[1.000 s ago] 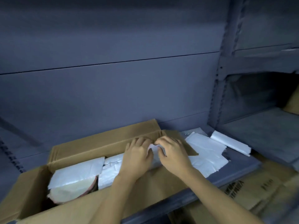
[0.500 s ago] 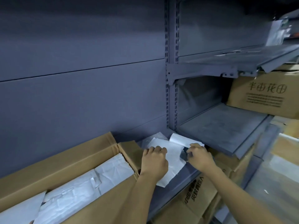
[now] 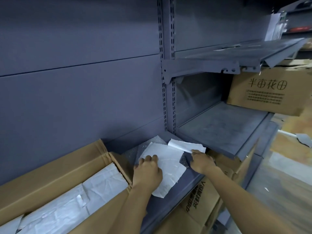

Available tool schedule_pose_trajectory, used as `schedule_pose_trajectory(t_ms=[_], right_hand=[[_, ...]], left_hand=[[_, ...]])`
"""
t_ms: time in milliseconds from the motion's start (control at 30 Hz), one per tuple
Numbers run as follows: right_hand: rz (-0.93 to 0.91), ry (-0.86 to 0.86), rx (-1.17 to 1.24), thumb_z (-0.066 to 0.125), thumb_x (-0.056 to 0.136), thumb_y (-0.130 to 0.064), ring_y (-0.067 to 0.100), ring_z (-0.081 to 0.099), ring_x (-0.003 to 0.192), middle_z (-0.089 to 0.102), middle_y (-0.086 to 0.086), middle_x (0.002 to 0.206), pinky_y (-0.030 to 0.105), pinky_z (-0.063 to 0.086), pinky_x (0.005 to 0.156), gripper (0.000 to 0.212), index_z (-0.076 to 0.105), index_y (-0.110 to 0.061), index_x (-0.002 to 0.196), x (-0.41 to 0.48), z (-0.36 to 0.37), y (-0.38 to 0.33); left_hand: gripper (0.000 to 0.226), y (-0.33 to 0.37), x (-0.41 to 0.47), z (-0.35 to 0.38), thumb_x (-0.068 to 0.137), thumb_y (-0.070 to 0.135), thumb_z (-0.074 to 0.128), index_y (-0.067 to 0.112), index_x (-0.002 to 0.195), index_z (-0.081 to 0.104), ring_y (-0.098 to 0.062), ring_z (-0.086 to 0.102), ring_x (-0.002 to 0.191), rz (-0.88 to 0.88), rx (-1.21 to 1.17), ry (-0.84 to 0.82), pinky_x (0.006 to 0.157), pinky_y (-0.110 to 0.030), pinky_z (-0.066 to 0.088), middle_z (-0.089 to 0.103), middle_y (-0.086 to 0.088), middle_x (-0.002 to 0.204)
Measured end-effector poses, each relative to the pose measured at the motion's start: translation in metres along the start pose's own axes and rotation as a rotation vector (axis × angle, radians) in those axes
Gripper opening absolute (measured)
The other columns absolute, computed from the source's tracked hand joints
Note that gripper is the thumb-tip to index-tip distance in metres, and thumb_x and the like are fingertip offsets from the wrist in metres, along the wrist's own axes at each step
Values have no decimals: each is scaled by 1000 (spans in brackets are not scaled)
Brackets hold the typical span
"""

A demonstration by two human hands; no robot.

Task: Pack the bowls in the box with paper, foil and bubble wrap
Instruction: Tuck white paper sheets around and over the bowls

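Left hand (image 3: 146,171): knuckles up, fingers (image 3: 149,158) curled down over the far-left edge of a sheet of paper (image 3: 170,166), gripping it by the look of things; thumb hidden. Right hand (image 3: 201,162): also knuckles up, fingers curled, tips at the near end of a folded paper (image 3: 184,146); cannot tell whether pinching it or only touching.

Between the two hands, the sheet of paper flat on the shelf (image 3: 190,178), long axis running from beyond the left fingertips back toward the left forearm, near corner poking past the shelf's front lip. Underneath, bubble wrap (image 3: 156,141), showing beyond the left hand and again in a dark patch just left of the right hand. Folded paper lying crosswise, just beyond the right hand.

Just beside the left wrist, on its left: the open box (image 3: 55,176), end flap up against the forearm, inside covered by a crumpled paper lining (image 3: 76,201). No bowls in sight, presumably buried under that lining.

Judged from this: next move a short carry leftward into the box, left hand the nearer one, right hand well apart from it.

Farther out, up and to the right of the right hand, a printed carton (image 3: 263,92) on a higher shelf.
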State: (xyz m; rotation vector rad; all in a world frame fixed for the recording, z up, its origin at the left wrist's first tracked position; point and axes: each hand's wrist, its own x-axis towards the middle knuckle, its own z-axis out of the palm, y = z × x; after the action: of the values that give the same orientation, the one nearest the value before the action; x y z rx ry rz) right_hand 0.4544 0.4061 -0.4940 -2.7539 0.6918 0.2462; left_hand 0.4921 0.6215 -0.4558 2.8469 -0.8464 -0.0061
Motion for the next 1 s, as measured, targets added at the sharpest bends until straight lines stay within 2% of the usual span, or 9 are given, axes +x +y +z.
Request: schedule_pose_trajectory(t_ms=[100, 233, 333, 433, 600, 667, 733, 867, 1000], right_hand=[[-3, 124, 30, 34, 97, -21, 23, 37, 134, 22, -4, 156, 36, 32, 109, 45, 38, -10, 140, -1, 4, 5], [-89, 486, 205, 42, 96, -18, 27, 53, 119, 43, 2, 144, 34, 45, 95, 39, 49, -7, 133, -17, -6, -3], [-245, 625, 431, 46, 94, -10, 22, 57, 114, 49, 1, 138, 29, 46, 93, 34, 56, -7, 127, -39, -19, -20], [-423, 598, 603, 48, 93, -3, 13, 54, 117, 53, -2, 133, 10, 36, 96, 33, 59, -7, 124, -68, -28, -46], [-655, 510, 622, 49, 92, -3, 4, 47, 123, 55, -3, 133, 7, 31, 103, 34, 62, -11, 122, -100, -31, -101], [-699, 474, 621, 48, 92, -5, 5, 46, 123, 55, -4, 133, 4, 29, 102, 34, 61, -11, 123, -106, -32, -123], [-788, 420, 654, 48, 92, -4, 4, 48, 120, 56, -6, 131, 9, 34, 102, 34, 61, -11, 122, -115, -29, -151], [-933, 309, 719, 49, 91, -3, -7, 48, 116, 56, -15, 125, 7, 36, 98, 33, 63, -13, 119, -129, -16, -206], [-1046, 221, 772, 50, 90, -2, -7, 50, 116, 57, -18, 122, 8, 37, 97, 35, 65, -19, 117, -147, 1, -257]], left_hand=[[42, 1, 0, 2, 92, 20, 36, 16, 134, 39, -27, 42, 125, 5, 19, 4, 101, -42, 38, 46, -6, 134], [40, -1, 1, 5, 93, 22, 37, 18, 134, 40, -24, 45, 122, 21, -34, 74, 99, -38, 41, 49, -4, 133], [39, 1, -1, 4, 95, 28, 44, 19, 133, 45, -24, 48, 122, 34, -249, 170, 98, -37, 42, 50, -3, 135], [44, 3, -6, -8, 92, 34, 54, 18, 133, 48, -20, 51, 119, -26, -620, 321, 96, -33, 43, 53, -1, 133], [34, -7, -25, -44, 92, 27, 58, 20, 124, 49, -11, 56, 112, -142, -1308, 424, 86, -21, 43, 57, 5, 120], [32, -19, -35, -56, 91, 22, 61, 17, 120, 51, -10, 58, 109, -138, -1372, 478, 84, -20, 46, 60, 1, 118], [34, -45, -51, -66, 89, 21, 62, 16, 121, 50, -12, 59, 109, -155, -1387, 515, 89, -25, 48, 60, -1, 118], [50, -105, -93, -79, 83, 39, 67, 17, 123, 48, -16, 62, 110, -222, -1441, 529, 99, -39, 47, 64, -3, 118], [52, -153, -141, -89, 85, 35, 66, 20, 129, 41, -17, 59, 116, -291, -1470, 651, 98, -36, 47, 60, -2, 125]])
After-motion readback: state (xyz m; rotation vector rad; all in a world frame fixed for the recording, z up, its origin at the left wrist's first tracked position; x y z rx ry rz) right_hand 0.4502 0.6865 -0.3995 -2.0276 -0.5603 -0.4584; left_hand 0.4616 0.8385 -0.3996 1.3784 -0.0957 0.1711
